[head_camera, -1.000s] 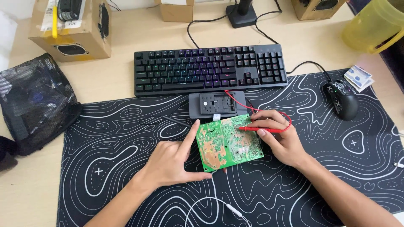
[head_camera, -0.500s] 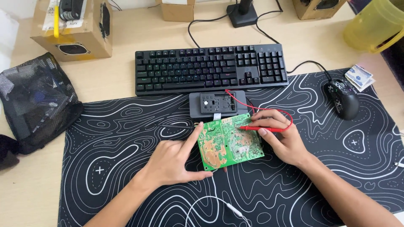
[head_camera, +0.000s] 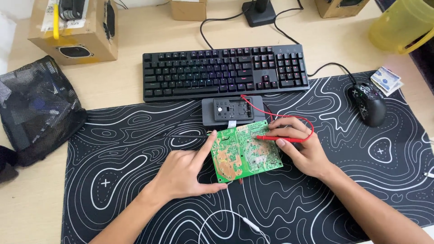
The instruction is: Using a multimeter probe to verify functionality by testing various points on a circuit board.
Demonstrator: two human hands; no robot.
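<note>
board: green circuit board lies solder side up on the mat, centre, just near of a dark grey meter
left hand: board braced at its left edge, index finger along the edge, thumb under the near corner; a light pinch, not a clench
right hand: red probe pinched between thumb and fingers, tip laid on the board's upper right part
black probe: a thin dark probe lies loose on the mat, left of the board, touched by no hand
step: judged as probing of solder points, one lead in use
next move: judged to call for a steady board and a fine tip shift between close pads
surface: black desk mat with white wavy lines, on a pale wooden desk
room: keyboard far of the meter, mouse far right, black mesh bag left, cardboard box far left, yellow jug far right
</note>
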